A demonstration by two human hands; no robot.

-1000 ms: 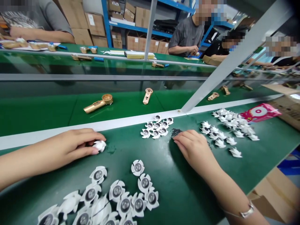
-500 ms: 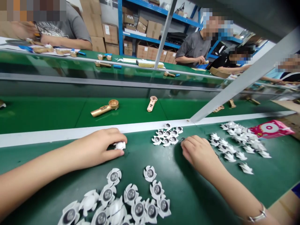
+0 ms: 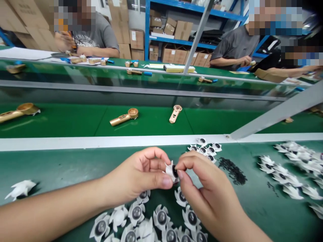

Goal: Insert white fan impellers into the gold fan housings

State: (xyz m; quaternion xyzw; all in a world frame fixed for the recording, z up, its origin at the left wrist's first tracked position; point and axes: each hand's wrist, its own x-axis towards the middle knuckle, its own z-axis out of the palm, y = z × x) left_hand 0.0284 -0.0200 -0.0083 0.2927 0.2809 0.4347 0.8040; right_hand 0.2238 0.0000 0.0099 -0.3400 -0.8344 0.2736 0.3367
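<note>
I log one white petalled disc (image 3: 168, 169) clenched in the left hand (image 3: 140, 175), its dark centre (image 3: 174, 171) facing right. The right fingers (image 3: 180, 164) pinch that centre, closest to it. Black granules (image 3: 232, 170) lie right of the fingers on the bench (image 3: 252, 208).

We are holding our left hand (image 3: 142, 176) and right hand (image 3: 207, 188) close together in front of us, with our left arm (image 3: 50, 211) stretching in low from the side, its fingers curling inward, and our right fingertips (image 3: 179, 166) pinching.
</note>
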